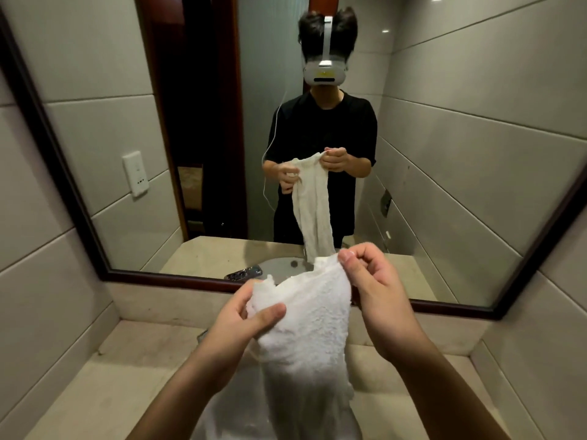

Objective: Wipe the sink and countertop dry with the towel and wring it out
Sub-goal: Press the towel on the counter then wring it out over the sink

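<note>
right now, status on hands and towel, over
Left hand and right hand both grip the towel top edge. Towel hangs over the sink. Nothing in the way.

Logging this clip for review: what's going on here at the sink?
A person stands at a bathroom mirror, holding a white towel up by its top edge. The left hand pinches one corner and the right hand the other. The towel hangs down over the sink; the countertop is untouched at this moment.

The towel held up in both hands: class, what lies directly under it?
Under the hanging towel lies the sink basin, set in the beige countertop. The cloth hides the middle of the basin, so the drain cannot be seen.
</note>
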Demonstrator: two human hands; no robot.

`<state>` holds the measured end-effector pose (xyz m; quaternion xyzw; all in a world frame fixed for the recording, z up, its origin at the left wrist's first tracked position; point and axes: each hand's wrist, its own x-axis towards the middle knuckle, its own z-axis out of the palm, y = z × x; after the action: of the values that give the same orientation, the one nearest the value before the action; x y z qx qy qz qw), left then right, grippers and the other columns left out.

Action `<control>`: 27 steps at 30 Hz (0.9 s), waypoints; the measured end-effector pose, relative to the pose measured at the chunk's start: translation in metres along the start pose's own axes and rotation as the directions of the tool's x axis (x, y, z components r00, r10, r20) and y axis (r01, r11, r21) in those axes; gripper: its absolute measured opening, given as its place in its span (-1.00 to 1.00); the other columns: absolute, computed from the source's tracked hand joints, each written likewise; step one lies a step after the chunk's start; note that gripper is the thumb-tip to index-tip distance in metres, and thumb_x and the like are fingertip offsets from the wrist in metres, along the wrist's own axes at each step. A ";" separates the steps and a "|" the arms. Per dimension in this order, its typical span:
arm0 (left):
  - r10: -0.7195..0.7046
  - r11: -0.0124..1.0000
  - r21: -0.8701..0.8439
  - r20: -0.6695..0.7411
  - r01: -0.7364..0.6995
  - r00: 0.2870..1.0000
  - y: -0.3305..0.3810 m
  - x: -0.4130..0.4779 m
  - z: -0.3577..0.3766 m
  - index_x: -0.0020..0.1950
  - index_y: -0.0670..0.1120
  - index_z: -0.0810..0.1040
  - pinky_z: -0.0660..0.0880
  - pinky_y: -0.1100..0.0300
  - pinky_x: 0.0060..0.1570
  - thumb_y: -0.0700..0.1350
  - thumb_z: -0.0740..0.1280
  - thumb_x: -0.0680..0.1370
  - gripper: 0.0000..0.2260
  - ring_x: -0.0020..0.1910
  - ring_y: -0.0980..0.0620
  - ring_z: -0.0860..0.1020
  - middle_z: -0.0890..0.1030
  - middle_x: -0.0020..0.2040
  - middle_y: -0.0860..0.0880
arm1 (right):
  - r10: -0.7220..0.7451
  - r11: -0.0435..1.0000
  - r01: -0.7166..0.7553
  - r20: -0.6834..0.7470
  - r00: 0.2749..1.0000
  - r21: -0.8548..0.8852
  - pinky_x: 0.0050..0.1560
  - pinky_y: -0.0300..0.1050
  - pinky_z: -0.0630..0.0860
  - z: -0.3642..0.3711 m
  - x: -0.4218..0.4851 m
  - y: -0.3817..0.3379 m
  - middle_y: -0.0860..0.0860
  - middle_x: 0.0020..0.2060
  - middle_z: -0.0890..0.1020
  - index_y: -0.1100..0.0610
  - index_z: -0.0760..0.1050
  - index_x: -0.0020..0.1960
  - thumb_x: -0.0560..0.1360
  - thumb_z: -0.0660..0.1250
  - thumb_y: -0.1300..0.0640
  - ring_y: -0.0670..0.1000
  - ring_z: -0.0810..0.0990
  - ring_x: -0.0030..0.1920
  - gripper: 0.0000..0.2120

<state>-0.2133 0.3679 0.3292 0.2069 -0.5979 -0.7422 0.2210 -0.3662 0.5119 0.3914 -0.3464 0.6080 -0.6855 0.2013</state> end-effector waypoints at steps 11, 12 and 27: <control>0.158 0.985 0.095 -0.202 -0.142 0.967 0.013 -0.003 0.005 0.10 -0.13 0.65 0.67 0.10 -0.14 -0.27 0.46 0.51 -0.82 -0.07 -0.05 0.71 0.74 -0.02 -0.11 | -0.115 0.991 0.111 -0.044 0.992 -0.079 -0.33 -0.20 0.48 -0.030 -0.009 -0.005 0.03 -0.17 0.71 0.17 0.51 -0.06 0.61 0.28 0.02 -0.04 0.56 -0.30 -0.78; 0.184 0.981 0.099 -0.210 -0.166 0.960 0.015 -0.003 0.006 0.11 -0.10 0.66 0.67 0.12 -0.14 -0.31 0.47 0.50 -0.79 -0.06 -0.03 0.72 0.74 -0.01 -0.08 | -0.124 0.989 0.119 -0.061 0.990 -0.084 -0.37 -0.21 0.43 -0.034 -0.011 -0.003 0.06 -0.26 0.64 0.21 0.49 -0.08 0.62 0.28 0.05 -0.04 0.49 -0.34 -0.77; 0.017 0.960 0.275 0.114 -0.048 0.993 0.021 0.018 -0.010 0.33 0.11 0.62 0.63 -0.01 0.19 -0.33 0.63 0.34 -0.37 0.18 -0.03 0.68 0.70 0.20 0.01 | -0.251 0.967 0.246 -0.369 0.895 -0.061 -0.37 -0.33 0.37 -0.039 0.009 0.006 0.01 -0.25 0.43 0.18 0.40 -0.05 0.69 0.20 0.06 -0.18 0.38 -0.34 -0.78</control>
<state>-0.2202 0.3456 0.3474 0.1845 -0.7108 -0.6575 0.1687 -0.4010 0.5314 0.3866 -0.2858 0.5902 -0.7549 -0.0097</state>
